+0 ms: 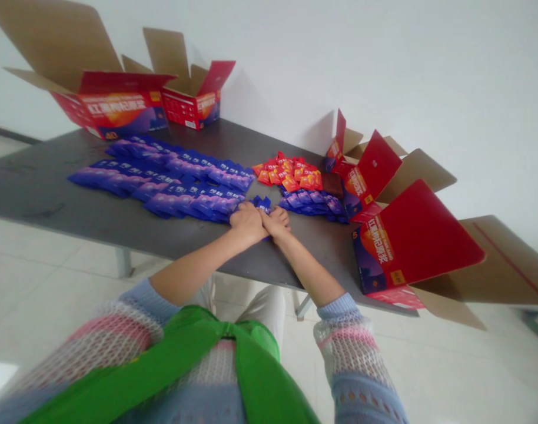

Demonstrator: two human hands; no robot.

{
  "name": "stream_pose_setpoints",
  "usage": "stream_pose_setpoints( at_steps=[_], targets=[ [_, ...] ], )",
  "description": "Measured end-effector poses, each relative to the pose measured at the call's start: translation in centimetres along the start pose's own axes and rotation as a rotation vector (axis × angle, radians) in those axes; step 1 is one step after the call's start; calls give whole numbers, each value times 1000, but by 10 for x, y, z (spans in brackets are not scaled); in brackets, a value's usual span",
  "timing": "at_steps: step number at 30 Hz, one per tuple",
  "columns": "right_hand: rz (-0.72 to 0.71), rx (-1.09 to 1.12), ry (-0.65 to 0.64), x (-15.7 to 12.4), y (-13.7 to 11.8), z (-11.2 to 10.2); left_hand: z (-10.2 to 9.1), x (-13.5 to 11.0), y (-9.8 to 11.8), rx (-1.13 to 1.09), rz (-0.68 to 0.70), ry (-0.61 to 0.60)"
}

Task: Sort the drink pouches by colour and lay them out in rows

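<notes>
Close together over the middle of the table, my left hand (248, 220) and my right hand (276, 222) are closed around a small bunch of blue sachets (263, 203). The lower part of the bunch is hidden by my fingers. Left of my hands, overlapping blue and purple sachets (176, 191) lie in two long rows. Just beyond my right hand sits a shorter row of blue sachets (315, 203). Behind it is a heap of orange-red sachets (289, 172), beside a dark brown block (332, 183).
On the dark grey table (132, 227), an open red carton (123, 109) and a smaller one (193, 106) stand at the back left. Several cartons line the right side, the nearest open carton (379, 253) having flaps spread past the table edge. A white wall (286, 59) rises behind.
</notes>
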State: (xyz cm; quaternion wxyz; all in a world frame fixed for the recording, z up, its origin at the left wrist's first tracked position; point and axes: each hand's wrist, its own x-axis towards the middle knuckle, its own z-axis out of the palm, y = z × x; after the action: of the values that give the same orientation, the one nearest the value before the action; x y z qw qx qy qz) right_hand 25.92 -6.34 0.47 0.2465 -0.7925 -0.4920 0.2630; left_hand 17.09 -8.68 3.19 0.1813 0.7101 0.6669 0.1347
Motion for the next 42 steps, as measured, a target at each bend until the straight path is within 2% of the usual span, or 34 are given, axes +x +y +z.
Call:
stream_pose_setpoints(
  at_steps=[5, 8, 11, 14, 16, 19, 22, 25, 27, 30, 34, 36, 38, 40, 42],
  targets=[
    [-54, -24, -72, -2, 8, 1, -11, -23, 14, 183, -56, -13],
    [-32, -16, -13, -8, 13, 6, -20, -37, 12, 202, -27, -19],
    [-68, -12, 68, -15, 19, 11, -20, -45, 1, 145, 29, 49],
    [-140, -7, 48, -19, 21, 12, -11, -41, -15, 21, 100, 182],
    [-137, 31, 12, -17, 20, 9, -2, -33, -26, -76, 126, 242],
    [-109, 131, 44, -12, 14, 2, 15, -21, -37, -157, 226, 278],
    [-60, 200, 122, -5, 9, -7, 33, -19, -36, -112, 315, 277],
    [-7, 182, 173, -4, 12, -16, 47, -28, -25, -53, 241, 298],
    [5, 121, 186, -9, 20, -21, 50, -35, -14, -53, 186, 346],
    [-38, -39, 156, -26, 41, -24, 42, -41, 0, -118, 104, 442],
    [-133, -352, -1, -50, 66, -24, 23, -30, 3, -202, -6, 579],
    [-198, -466, -104, -54, 69, -24, 20, -19, -3, -194, 26, 570],
    [-241, -504, -169, -50, 66, -24, 23, -10, -11, -153, 121, 481],
    [-256, -494, -172, -42, 61, -23, 31, -4, -16, -101, 206, 380],
    [-277, -457, -143, -35, 57, -21, 41, -4, -19, -56, 232, 340]
  ],
)
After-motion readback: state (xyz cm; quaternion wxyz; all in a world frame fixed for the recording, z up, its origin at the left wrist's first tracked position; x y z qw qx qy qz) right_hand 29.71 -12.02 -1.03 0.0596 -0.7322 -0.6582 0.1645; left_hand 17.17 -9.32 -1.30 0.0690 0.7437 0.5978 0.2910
